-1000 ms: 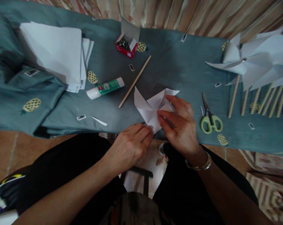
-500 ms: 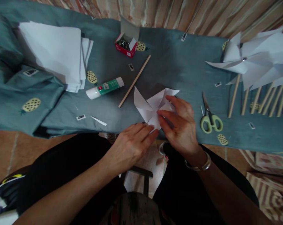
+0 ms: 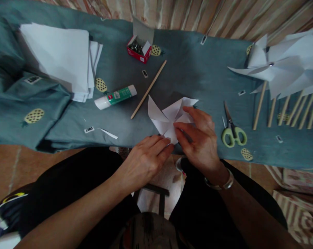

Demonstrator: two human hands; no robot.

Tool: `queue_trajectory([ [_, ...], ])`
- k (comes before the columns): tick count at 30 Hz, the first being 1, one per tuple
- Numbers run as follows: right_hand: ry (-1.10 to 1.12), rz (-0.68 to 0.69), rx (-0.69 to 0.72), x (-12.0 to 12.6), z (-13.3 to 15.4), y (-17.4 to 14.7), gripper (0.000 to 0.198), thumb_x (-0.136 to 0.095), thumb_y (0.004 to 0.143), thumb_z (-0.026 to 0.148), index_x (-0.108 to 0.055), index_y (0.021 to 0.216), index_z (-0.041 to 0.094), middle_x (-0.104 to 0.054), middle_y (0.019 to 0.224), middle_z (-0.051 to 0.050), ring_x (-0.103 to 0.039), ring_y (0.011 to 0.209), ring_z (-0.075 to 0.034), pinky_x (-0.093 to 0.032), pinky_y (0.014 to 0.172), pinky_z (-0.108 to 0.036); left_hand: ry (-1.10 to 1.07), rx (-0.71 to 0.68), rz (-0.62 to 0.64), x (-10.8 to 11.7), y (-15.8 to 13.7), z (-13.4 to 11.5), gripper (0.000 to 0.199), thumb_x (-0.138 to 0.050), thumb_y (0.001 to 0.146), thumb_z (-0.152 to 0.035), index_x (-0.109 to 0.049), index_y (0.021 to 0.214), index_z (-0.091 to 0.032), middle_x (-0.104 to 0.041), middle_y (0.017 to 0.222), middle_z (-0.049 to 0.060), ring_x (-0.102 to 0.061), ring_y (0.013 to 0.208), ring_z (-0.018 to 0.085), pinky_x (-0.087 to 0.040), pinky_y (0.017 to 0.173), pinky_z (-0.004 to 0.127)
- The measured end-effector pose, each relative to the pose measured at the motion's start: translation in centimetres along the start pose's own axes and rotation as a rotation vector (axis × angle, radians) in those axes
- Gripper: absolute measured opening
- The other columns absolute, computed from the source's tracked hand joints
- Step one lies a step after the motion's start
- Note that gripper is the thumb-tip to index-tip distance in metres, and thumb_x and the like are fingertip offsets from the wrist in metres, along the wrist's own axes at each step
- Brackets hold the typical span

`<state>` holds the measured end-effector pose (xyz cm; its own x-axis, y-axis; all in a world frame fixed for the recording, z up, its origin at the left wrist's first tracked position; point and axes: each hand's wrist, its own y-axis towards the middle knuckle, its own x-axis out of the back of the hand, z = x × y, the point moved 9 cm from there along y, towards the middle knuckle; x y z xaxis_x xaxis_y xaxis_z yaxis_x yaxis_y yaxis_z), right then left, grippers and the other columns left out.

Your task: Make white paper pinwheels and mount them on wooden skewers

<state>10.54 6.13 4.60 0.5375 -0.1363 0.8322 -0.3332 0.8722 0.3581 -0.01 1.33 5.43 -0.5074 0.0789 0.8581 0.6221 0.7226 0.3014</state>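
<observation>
A white paper pinwheel (image 3: 158, 119) with folded blades lies at the front edge of the cloth-covered table. My left hand (image 3: 148, 155) is closed at its near edge, fingertips on the paper. With the thumb and fingers of my right hand (image 3: 199, 138) I press the folded tips at the middle and hold the right side. What lies under those fingertips is hidden. Just beyond the paper lies a bare wooden stick (image 3: 148, 90), and left of that a green-and-white glue stick (image 3: 116, 97). Green-handled scissors (image 3: 233, 135) rest to the right of my right hand.
An open red box of metal pins (image 3: 139, 50) stands at the back. White paper sheets (image 3: 60, 58) are stacked at left. Several pinwheels on sticks (image 3: 281, 69) lie overlapping at right. A thin paper scrap (image 3: 108, 133) is near the front edge.
</observation>
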Motion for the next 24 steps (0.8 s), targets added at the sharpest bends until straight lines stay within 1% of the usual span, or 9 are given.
queue_trajectory([
  [7,0.006,-0.008,0.011,0.02,0.04,0.0,0.015,-0.057,0.09,0.018,-0.071,0.095,0.023,-0.059,0.136,-0.009,-0.053,0.128,-0.03,-0.044,0.108,-0.052,0.0,0.006,0.0,-0.09,0.07,0.07,0.022,-0.049,0.096,-0.012,-0.065,0.11,-0.007,-0.072,0.108,0.013,-0.066,0.1,0.021,-0.061,0.084,0.036],
  [14,-0.036,0.004,0.047,0.01,0.38,0.01,0.016,-0.059,0.089,0.016,-0.072,0.098,0.02,-0.06,0.134,-0.014,-0.054,0.126,-0.032,-0.046,0.105,-0.053,-0.002,0.002,-0.014,0.06,0.16,0.14,0.021,-0.05,0.096,-0.012,-0.066,0.108,-0.006,-0.072,0.107,0.013,-0.066,0.097,0.022,-0.061,0.082,0.036],
  [19,-0.049,0.011,0.045,-0.15,0.35,-0.03,0.018,-0.058,0.09,0.016,-0.071,0.1,0.022,-0.058,0.137,-0.011,-0.053,0.128,-0.032,-0.047,0.104,-0.054,0.003,0.001,-0.003,0.0,0.2,0.12,0.021,-0.049,0.096,-0.012,-0.066,0.107,-0.007,-0.072,0.107,0.013,-0.065,0.098,0.022,-0.061,0.082,0.036],
  [24,-0.092,0.047,0.054,-0.53,0.7,-0.05,0.018,-0.055,0.092,0.017,-0.071,0.1,0.02,-0.057,0.138,-0.014,-0.05,0.129,-0.034,-0.045,0.104,-0.053,-0.014,-0.002,-0.011,0.02,0.23,0.04,0.019,-0.054,0.094,-0.012,-0.066,0.107,-0.005,-0.072,0.106,0.013,-0.066,0.096,0.023,-0.061,0.081,0.036],
])
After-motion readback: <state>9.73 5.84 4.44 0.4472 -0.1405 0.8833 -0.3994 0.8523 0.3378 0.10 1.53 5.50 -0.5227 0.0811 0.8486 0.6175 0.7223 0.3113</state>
